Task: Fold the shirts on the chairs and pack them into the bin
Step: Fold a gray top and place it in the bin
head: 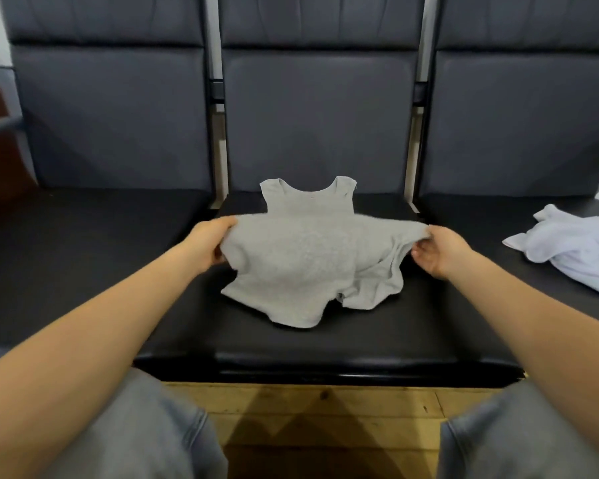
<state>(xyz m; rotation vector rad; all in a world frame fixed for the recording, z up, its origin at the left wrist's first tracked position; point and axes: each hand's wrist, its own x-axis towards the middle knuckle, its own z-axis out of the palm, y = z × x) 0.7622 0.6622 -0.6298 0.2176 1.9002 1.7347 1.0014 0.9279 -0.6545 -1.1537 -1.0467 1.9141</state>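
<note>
A grey sleeveless shirt [308,250] lies on the middle black chair seat [325,347], its neck and straps pointing toward the backrest. My left hand [210,245] pinches the shirt's left side and my right hand [436,252] pinches its right side. Both hold the cloth lifted a little, stretched between them, while the lower part hangs in folds onto the seat. A crumpled white shirt [574,250] rests on the right chair seat. No bin is in view.
Three dark padded chairs stand side by side, with upright backrests [319,119] behind the seats. The left seat [83,243] holds nothing. A wooden floor [325,420] shows below the seat's front edge, between my knees.
</note>
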